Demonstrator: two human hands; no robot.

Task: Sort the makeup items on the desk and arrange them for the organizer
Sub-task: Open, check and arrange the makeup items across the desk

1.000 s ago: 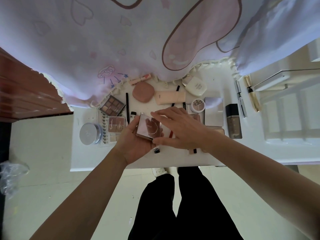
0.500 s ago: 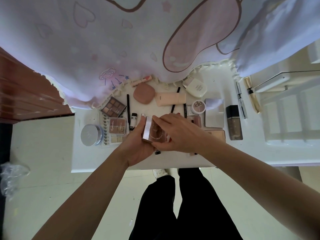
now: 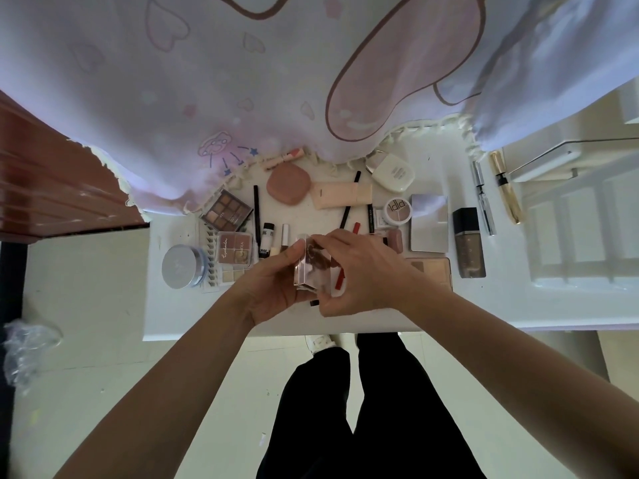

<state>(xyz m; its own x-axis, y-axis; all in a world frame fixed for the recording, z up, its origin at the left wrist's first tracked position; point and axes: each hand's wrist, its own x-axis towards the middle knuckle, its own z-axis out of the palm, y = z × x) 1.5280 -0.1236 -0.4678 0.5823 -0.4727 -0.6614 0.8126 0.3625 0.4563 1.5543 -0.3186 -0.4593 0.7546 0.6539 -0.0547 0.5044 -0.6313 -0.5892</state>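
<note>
1. The rose-gold compact (image 3: 311, 267) is held just below the middle of the frame. It is lifted off the desk (image 3: 179, 305) and tilted onto its edge.
2. The compact is gripped by both hands together. The left hand (image 3: 273, 288) is curled round its lower left side, with the thumb laid on the upper corner. The right hand (image 3: 366, 274) pinches its upper right edge.
3. Whether the lid is being opened cannot be told, because the hinge side is covered by the fingers.
4. The step in hand is judged to be the examining of one item, so that its group can be decided. Many items lie loose on the desk, so the sorting seems far from finished.
5. Similar flat items are seen in two places: the eyeshadow palette (image 3: 226, 210) and the blush palette (image 3: 234, 252) left of centre, and the silver case (image 3: 428, 223) right of centre.
6. For the next move, one of these groups must be chosen and the compact lowered flat beside it. Care is needed for the red pencil (image 3: 340, 281) under the right hand and the small tubes (image 3: 268, 236) near the left thumb, which could be knocked.
7. A white slotted tray (image 3: 570, 236) is seen at the right edge. It is perhaps the organizer, but this is not certain.
</note>
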